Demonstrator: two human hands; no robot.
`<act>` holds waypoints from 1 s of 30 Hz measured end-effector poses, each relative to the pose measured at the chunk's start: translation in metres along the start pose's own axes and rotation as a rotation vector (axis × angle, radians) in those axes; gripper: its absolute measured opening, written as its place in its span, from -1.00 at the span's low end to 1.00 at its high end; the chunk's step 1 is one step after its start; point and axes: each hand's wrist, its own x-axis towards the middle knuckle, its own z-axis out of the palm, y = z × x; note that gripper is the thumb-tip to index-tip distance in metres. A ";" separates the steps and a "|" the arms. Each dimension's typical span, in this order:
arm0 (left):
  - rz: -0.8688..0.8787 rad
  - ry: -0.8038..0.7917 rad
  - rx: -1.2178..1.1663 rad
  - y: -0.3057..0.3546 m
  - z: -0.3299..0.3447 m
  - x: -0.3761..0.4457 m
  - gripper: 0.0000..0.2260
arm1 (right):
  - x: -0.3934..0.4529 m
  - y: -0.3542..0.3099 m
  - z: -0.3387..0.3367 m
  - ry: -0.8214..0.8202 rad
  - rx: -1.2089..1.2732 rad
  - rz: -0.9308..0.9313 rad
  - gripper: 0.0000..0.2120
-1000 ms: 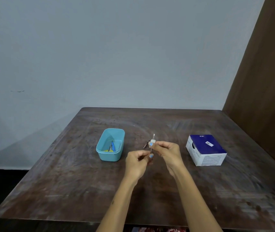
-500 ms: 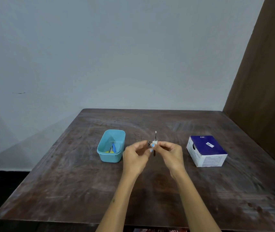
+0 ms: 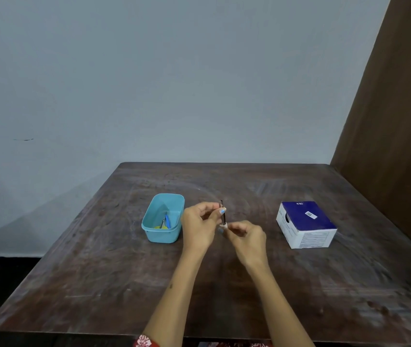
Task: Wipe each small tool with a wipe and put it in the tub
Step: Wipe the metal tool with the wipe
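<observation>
Pale blue-grey wall (image 3: 174,83) stands behind a worn dark wood table (image 3: 99,284), and a brown panel (image 3: 399,121) rises at the right edge.

On the table to my left sits a small teal tub (image 3: 163,219), open at the top. Inside it lie a blue-handled tool (image 3: 167,219) and something yellow (image 3: 160,227) at the near end; they are too small for me to name surely. To my right, well apart from the tub, sits a box (image 3: 305,224) with a dark blue top and white sides carrying small print I cannot read.

Between the tub and the box, above the middle of the table, I hold both hands close together. My left hand (image 3: 199,225) pinches a thin dark tool (image 3: 222,214) near its upper part, thumb and forefinger closed on it, so it stands nearly upright with its tip poking up past my fingers. My right hand (image 3: 245,234) sits just below and to the right, fingers curled and pinching a small white wipe (image 3: 223,225) against the tool's lower end. The wipe looks wrapped round the shaft, though it is mostly hidden by my fingertips. The tool is off the table, clear of the tub and just right of its rim.

A bit of red patterned cloth (image 3: 144,341) shows at the bottom edge by my left forearm.
</observation>
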 end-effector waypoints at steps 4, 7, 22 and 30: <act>0.021 0.022 0.000 0.003 0.001 0.001 -0.89 | 0.005 -0.011 0.003 0.059 0.016 -0.070 -0.91; 0.024 0.038 -0.021 0.003 -0.001 0.004 -0.92 | -0.001 -0.006 0.004 0.041 0.007 -0.074 -0.92; 0.000 0.002 0.064 -0.012 -0.001 -0.001 -0.89 | -0.011 0.005 0.011 0.072 -0.022 -0.038 -0.91; 0.007 0.017 0.084 -0.010 -0.001 0.000 -0.91 | -0.012 0.007 0.012 0.014 -0.075 0.004 -0.90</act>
